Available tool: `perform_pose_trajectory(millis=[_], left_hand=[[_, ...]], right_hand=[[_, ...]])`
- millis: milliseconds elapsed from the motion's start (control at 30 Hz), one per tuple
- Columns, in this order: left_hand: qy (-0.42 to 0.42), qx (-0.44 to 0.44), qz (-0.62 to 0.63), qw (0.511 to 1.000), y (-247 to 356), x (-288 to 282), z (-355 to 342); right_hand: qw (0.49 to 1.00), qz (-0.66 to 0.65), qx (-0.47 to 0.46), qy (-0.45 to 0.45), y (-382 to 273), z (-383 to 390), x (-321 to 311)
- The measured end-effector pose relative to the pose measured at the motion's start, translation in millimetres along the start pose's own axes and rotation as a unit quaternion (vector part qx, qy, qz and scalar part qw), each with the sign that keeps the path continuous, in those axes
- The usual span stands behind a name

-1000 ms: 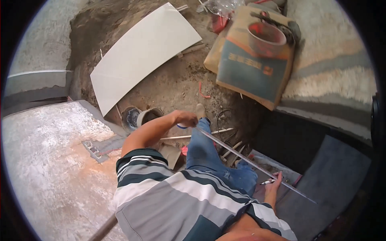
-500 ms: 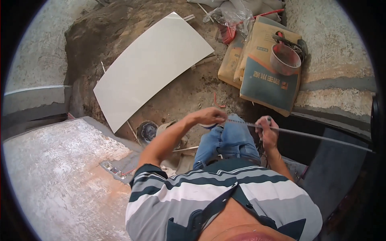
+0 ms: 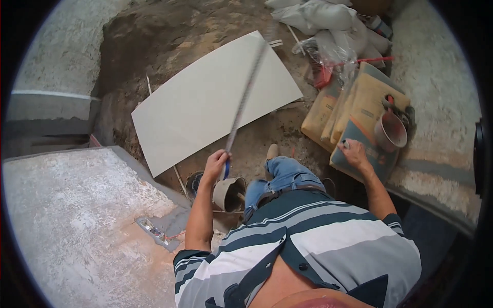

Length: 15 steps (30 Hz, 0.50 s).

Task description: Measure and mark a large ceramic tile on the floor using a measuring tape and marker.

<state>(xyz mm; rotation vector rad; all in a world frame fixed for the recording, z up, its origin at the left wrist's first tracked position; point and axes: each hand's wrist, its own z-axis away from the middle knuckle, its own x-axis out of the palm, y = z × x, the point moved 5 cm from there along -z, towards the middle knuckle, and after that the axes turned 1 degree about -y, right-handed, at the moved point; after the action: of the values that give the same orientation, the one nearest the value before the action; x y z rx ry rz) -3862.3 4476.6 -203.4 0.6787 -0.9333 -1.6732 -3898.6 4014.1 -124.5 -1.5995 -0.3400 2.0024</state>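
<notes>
My left hand [image 3: 216,165] is closed on a tape measure with a blue case [image 3: 226,169]; its blurred steel blade [image 3: 240,105] stretches up across a large white panel [image 3: 185,108] lying on the ground. My right hand [image 3: 357,156] is curled round a small marker-like object [image 3: 346,145], in front of the stacked paper cement bags [image 3: 367,108]; whether it touches them I cannot tell. A red-stained bowl [image 3: 390,131] sits on the bags beside that hand. Below my left hand stands a bucket [image 3: 228,195].
White sacks [image 3: 328,18], crumpled plastic [image 3: 336,49] and a red dustpan [image 3: 322,76] lie at the back right. A plastered block [image 3: 87,215] fills the lower left, with a small recessed box [image 3: 156,231]. Rough walls stand left and right; thin pipes [image 3: 179,182] lie around the panel.
The tape blade has swung from pointing right to pointing away over the panel. My left hand has moved left and down, my right hand apart from it toward the bags; the view has shifted.
</notes>
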Motion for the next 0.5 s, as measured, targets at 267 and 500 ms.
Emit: perform_pose_trajectory(millis=[267, 500], left_hand=[[0.168, -0.170, 0.258, 0.936, -146, -97, 30], [0.212, -0.210, 0.373, 0.879, -175, -106, -34]], right_hand=[[0.985, 0.038, -0.159, -0.049, -130, -159, -22], [0.986, 0.158, -0.053, -0.017, -115, -211, -68]])
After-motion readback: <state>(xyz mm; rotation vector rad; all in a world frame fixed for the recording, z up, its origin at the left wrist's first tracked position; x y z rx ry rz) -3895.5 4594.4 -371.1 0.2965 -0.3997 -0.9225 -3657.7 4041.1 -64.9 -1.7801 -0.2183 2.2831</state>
